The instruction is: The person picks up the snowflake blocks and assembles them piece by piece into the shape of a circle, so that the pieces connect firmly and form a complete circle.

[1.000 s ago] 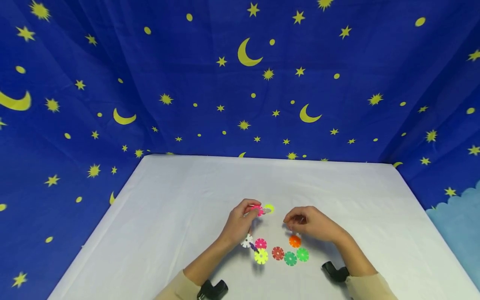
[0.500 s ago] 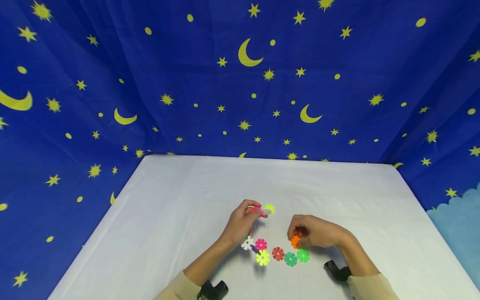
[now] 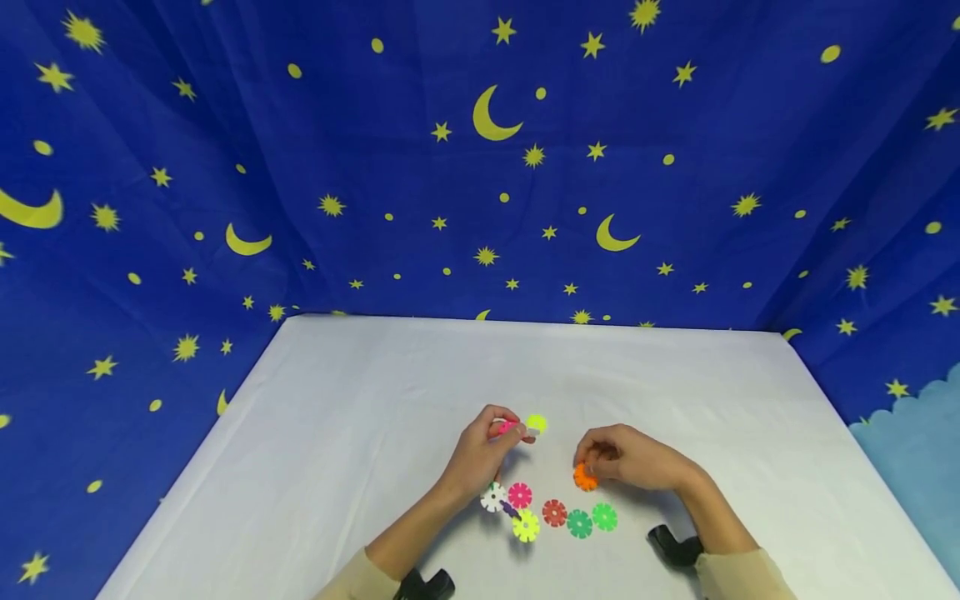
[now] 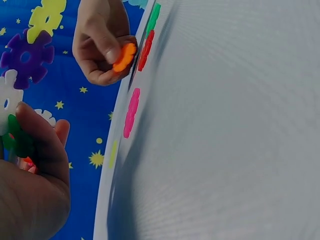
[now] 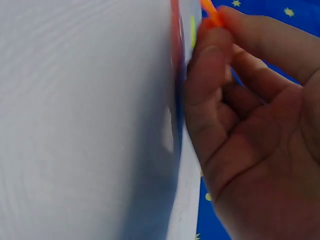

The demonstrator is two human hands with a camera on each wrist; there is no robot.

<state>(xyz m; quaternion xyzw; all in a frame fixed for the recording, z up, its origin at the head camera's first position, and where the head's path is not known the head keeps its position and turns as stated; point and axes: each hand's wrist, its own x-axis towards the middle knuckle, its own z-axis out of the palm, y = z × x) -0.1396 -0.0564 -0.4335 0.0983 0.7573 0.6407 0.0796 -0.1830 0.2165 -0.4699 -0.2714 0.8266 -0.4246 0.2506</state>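
Note:
My left hand [image 3: 480, 450] grips a chain of joined notched plastic discs. Its white disc [image 3: 492, 497], purple disc [image 3: 509, 509] and yellow disc [image 3: 526, 526] hang toward the near side, and a green disc [image 4: 20, 137] sits at the fingers in the left wrist view. A pink disc [image 3: 507, 427] is partly hidden by these fingers, with a pale disc [image 3: 532, 432] at their tips. Between thumb and fingers, my right hand [image 3: 630, 457] pinches an orange disc [image 3: 586, 477], raised above the table. Both hands are apart, facing each other.
On the white table [image 3: 360, 400] lie a pink disc [image 3: 520, 496], a red disc [image 3: 554, 512], a teal disc [image 3: 579, 523] and a light green disc [image 3: 604, 517]. Another yellow disc [image 3: 536, 423] shows beyond the left fingertips. Blue starry cloth [image 3: 420, 167] stands behind the table.
My right hand came down to the orange disc, took hold of it and lifted it slightly. The left hand stays nearly in place with its chain.

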